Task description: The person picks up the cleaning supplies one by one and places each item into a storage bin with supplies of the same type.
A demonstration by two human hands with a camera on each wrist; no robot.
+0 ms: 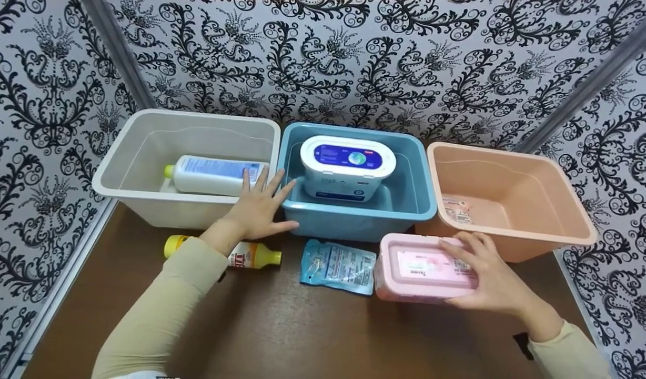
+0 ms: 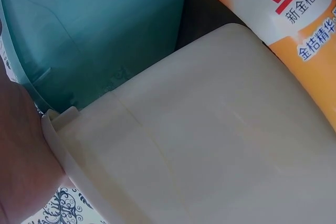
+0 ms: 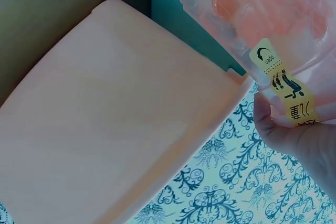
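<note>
My right hand (image 1: 494,276) grips the right end of a pink lidded tub (image 1: 425,268), fingers over its lid and thumb at the near side. In the right wrist view, round pods show through the clear wall of the tub (image 3: 247,14), and the thumb lies by a yellow seal sticker (image 3: 286,85). My left hand (image 1: 257,210) has its fingers spread over the adjoining rims of the grey bin (image 1: 160,202) and the blue bin (image 1: 354,223). A white bottle (image 1: 218,176) lies in the grey bin, partly behind the fingertips. A white lidded tub (image 1: 344,181) stands in the blue bin.
Before the grey bin lies a yellow bottle (image 1: 252,255), partly hidden by the left forearm. The blue pouch (image 1: 339,266) is flat on the brown table (image 1: 296,331), left of the pink tub. An orange bin (image 1: 512,210) at right holds a small printed packet (image 1: 457,210).
</note>
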